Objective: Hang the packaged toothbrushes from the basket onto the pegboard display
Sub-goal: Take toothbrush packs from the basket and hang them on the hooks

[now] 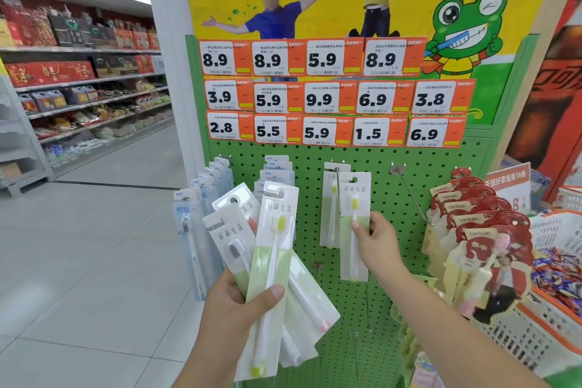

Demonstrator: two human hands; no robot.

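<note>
— Several packs (271, 264) fan out of the left hand (234, 318), am I right?

— Yes. Its fingers and thumb curl round their lower ends. The front pack has a yellow-headed brush on a green card; behind it one shows a dark-bristled brush, another a pink one pointing down.

— And the right hand (374, 241)?

— It pinches a single pack (354, 224), thumb on the front near the brush neck, fingers behind. That pack stands upright against the pegboard (390, 198), its hang hole up by the hook (339, 192). Whether the hole sits on the hook, I cannot tell.

— Anything already on that hook?

— One like pack (330, 208) hangs just behind and to the left of the held one.

— What else hangs there?

— Blue packs (201, 198) in a row on the far left hook, more blue-labelled ones (277, 172) on the next. A bare hook (409, 192) slants down right of the held pack. Further right, red-topped packs (472, 214) crowd their hook.

— And the basket?

— A white basket (554, 230) with an orange rim sits at the right edge, beside the red packs; wrapped sweets (557, 274) lie below it.

— Above?

— Orange price tags (318, 98) in three rows, then a yellow poster with a green frog (466, 19). Grocery shelves (82, 88) line the aisle far left.
</note>
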